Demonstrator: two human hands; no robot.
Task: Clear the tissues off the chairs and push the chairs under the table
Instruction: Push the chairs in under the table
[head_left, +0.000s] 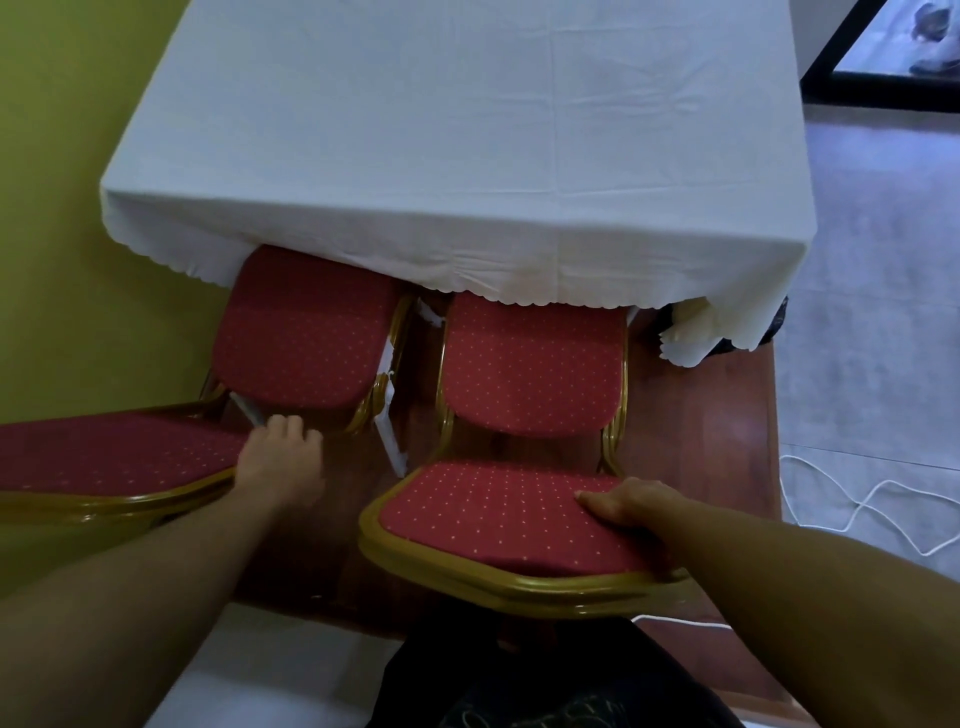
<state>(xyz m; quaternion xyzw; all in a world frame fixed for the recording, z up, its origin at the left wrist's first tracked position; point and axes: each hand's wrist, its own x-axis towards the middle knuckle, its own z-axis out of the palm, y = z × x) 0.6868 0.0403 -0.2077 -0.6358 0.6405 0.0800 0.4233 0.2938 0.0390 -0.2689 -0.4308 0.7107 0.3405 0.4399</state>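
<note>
Two red dotted chairs with gold frames stand at the near edge of the table (363, 156), which has a white cloth over it. The left chair (306, 338) has its seat partly under the cloth; my left hand (280, 462) grips the right end of its backrest. The right chair (530, 364) also sits partly under the cloth, and my right hand (628, 506) holds the top of its backrest (493, 519). Both seats are bare; I see no tissues on them.
A yellow-green wall (62, 208) runs close along the left. White tape strips (387, 405) hang on the left chair's frame. A crumpled white cloth and dark bundle (711, 327) lie under the table's right corner. White cords (852, 504) trail on the grey floor at right.
</note>
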